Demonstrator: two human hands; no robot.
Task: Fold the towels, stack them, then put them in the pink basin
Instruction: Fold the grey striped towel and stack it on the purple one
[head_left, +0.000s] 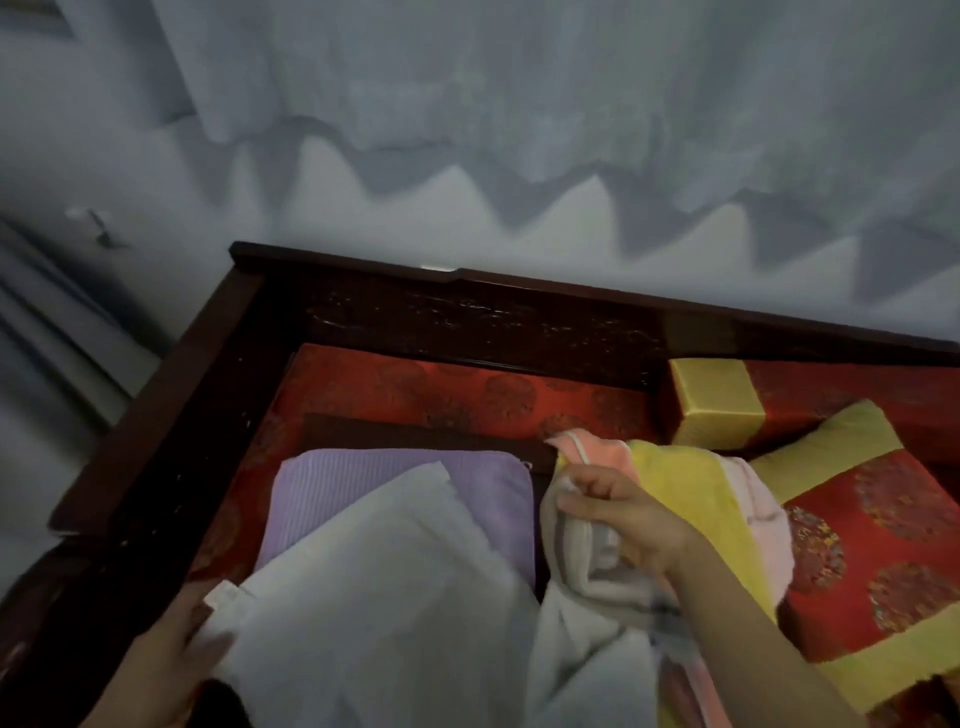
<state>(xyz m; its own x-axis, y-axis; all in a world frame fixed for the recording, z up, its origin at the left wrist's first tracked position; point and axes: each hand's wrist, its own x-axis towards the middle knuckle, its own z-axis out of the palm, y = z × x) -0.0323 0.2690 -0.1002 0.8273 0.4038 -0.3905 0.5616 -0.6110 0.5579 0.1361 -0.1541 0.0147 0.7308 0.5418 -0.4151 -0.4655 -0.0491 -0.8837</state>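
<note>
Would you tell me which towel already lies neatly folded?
The purple towel, a flat rectangle; the white towel, yellow towel and pink towel are rumpled.

Dark wooden bench (171, 415), red seat cushion (415, 395), red-yellow pillow (857, 545), bolster (727, 400), curtain (519, 104) behind.

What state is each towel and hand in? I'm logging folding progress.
white towel: unfolded, held by both hands.
purple towel: folded, flat on the seat.
yellow towel: unfolded, heaped.
pink towel: crumpled in the same heap.
left hand: holds the white towel's corner.
right hand: grips its bunched edge.
</note>
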